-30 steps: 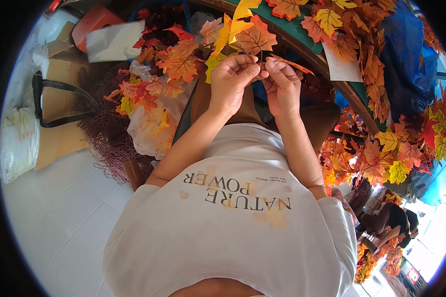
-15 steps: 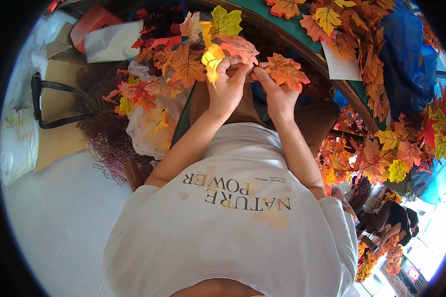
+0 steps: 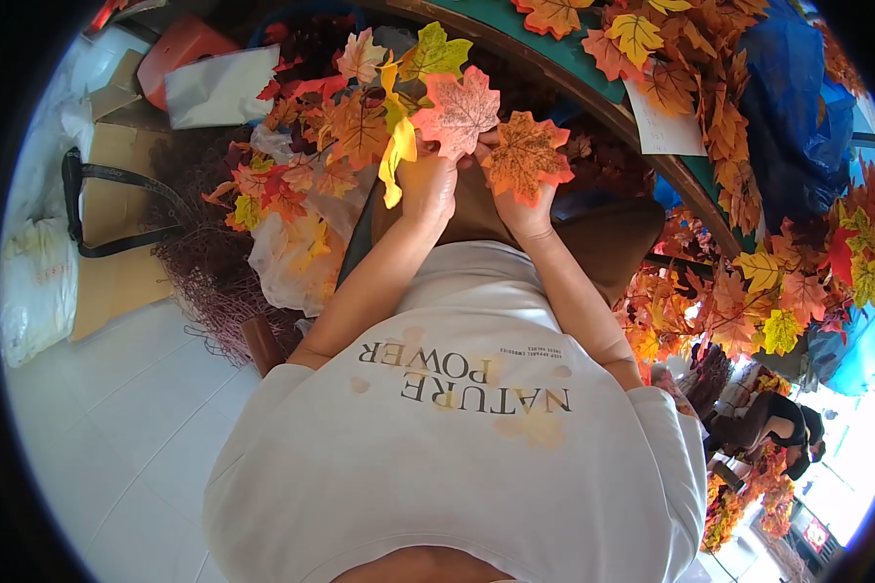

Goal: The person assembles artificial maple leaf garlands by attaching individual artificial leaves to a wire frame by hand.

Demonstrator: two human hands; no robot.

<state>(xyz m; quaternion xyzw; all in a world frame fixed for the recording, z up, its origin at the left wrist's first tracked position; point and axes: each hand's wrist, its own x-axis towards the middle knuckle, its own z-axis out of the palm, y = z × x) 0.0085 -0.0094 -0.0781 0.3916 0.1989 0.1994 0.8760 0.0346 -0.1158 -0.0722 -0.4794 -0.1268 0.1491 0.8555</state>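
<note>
A garland of artificial maple leaves (image 3: pixel 358 129) in orange, red and yellow trails to the left from my hands. My left hand (image 3: pixel 430 187) is closed on its stem, its fingertips mostly covered by a pink leaf (image 3: pixel 459 111). Beside that hand hang a yellow leaf (image 3: pixel 399 155) and, farther off, a yellow-green leaf (image 3: pixel 436 54). My right hand (image 3: pixel 527 212) is close by on the right, closed at the base of an orange maple leaf (image 3: pixel 527 155) that hides most of its fingers. Where the two stems meet is out of sight behind the leaves.
A green-topped table (image 3: pixel 608 83) curves past at the upper right, with leaf garlands and a paper sheet (image 3: pixel 666 121) on its edge. Blue plastic bags (image 3: pixel 797 117) hang beyond. At left are a cardboard box (image 3: pixel 117 223) and purplish twigs (image 3: pixel 204 262). Another person (image 3: pixel 783 423) bends at lower right.
Both hands have dropped slightly toward me. The pink and orange leaves have turned to face up, now covering the fingertips that were visible pinching together.
</note>
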